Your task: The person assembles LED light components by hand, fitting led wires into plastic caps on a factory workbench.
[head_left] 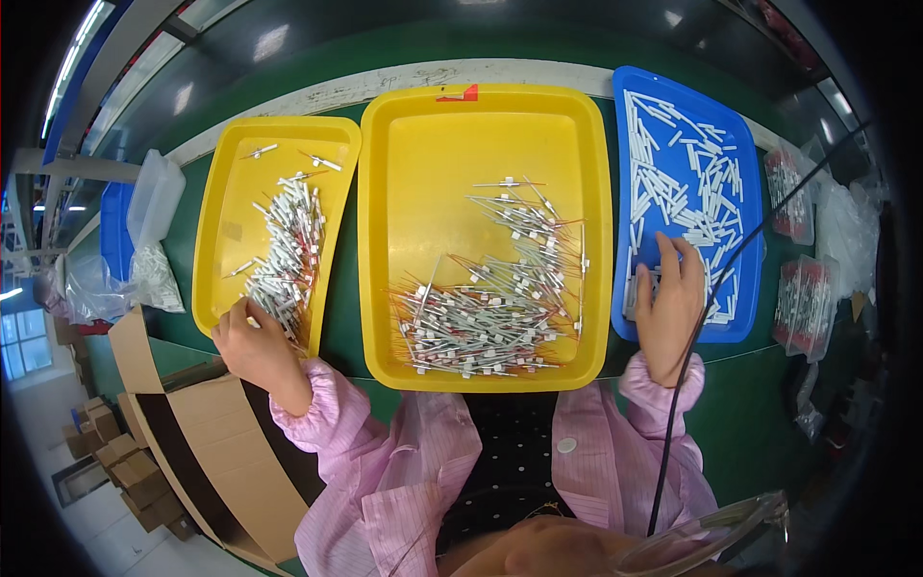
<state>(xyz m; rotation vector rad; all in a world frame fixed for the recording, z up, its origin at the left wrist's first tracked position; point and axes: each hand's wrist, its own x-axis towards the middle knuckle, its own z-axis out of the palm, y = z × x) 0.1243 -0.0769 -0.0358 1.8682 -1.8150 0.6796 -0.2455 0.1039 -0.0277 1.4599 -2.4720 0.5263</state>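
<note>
My left hand (pixel 256 348) rests over the near edge of the left yellow tray (pixel 229 183). Its fingers curl together beside a heap of small white parts with thin red wires (pixel 288 236); whatever they hold, if anything, is hidden. Over on the right, my right hand (pixel 671 306) reaches into the blue tray (pixel 751 183), thumb and fingers apart, among loose short white tubes (pixel 710 192). Between the hands stands a larger yellow tray (pixel 423 163), its near half piled with thin pale wired pieces (pixel 490 313) that carry white blocks and orange-red ends.
A dark cable (pixel 678 385) crosses in front of my right hand. Clear packs of red-and-white parts (pixel 804 303) lie beyond the blue tray. An open cardboard box (pixel 216 433) stands at the lower left. Past the left tray are a translucent bin (pixel 157 197) and plastic bags (pixel 154 274).
</note>
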